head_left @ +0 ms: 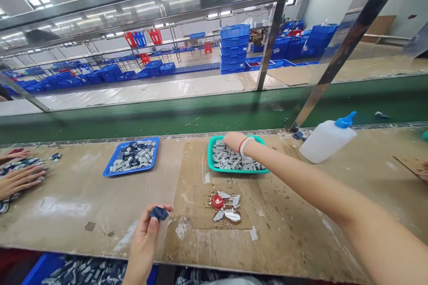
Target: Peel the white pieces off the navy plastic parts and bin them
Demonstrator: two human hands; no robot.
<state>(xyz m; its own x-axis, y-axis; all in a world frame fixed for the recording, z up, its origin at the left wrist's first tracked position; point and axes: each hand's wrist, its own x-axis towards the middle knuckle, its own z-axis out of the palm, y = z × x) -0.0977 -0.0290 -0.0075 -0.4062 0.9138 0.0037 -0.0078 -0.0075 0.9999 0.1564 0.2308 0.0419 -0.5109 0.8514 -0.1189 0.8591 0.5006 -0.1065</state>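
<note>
1. toward the left end of the surface [76, 205], a co-worker's hands [22, 181] are seen spread over a pile of dark and pale pieces [31, 161].
2. close to the surface's far edge, a blue tray [156, 149] is filled with dark and pale chips [135, 156].
3. toward the near edge, a dark blue piece [159, 213] is pinched between the thumb and fingers of the left hand [147, 227].
4. between the near edge and a green tray [239, 171], a cardboard sheet [203, 213] is laid; on it, four flat pieces [236, 201], one coated glossy white, are set around a red round piece [218, 202].
5. the green tray, by the far edge, is filled with grey pieces [227, 158]; the right hand [234, 140] is lowered among them, its fingertips hidden, so whether anything is gripped cannot be told.
6. near the far edge, beyond the right forearm, a white bottle [326, 142] is placed.
</note>
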